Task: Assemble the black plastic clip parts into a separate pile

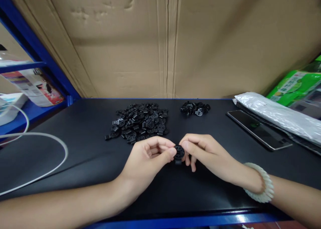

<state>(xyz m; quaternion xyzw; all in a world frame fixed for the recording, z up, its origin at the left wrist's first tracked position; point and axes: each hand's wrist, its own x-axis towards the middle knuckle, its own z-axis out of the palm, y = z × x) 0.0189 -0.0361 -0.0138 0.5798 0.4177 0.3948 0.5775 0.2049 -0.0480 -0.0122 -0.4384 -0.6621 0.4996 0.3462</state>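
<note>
Both my hands meet over the black tabletop (82, 145), pinching one small round black plastic part (179, 152) with holes in it. My left hand (147, 158) grips its left side with curled fingers. My right hand (203, 152) holds its right side between thumb and forefinger; a pale beaded bracelet (262, 185) circles that wrist. Just beyond my left hand lies a large pile of the same black parts (140, 122). A smaller heap of black parts (195, 108) sits further back to the right.
A smartphone (258, 128) lies face up at the right, beside a long silvery plastic bag (278, 115) and green packaging (296, 85). A white cable (47, 138) loops at the left. Cardboard (163, 41) backs the table; blue shelving (32, 45) stands left.
</note>
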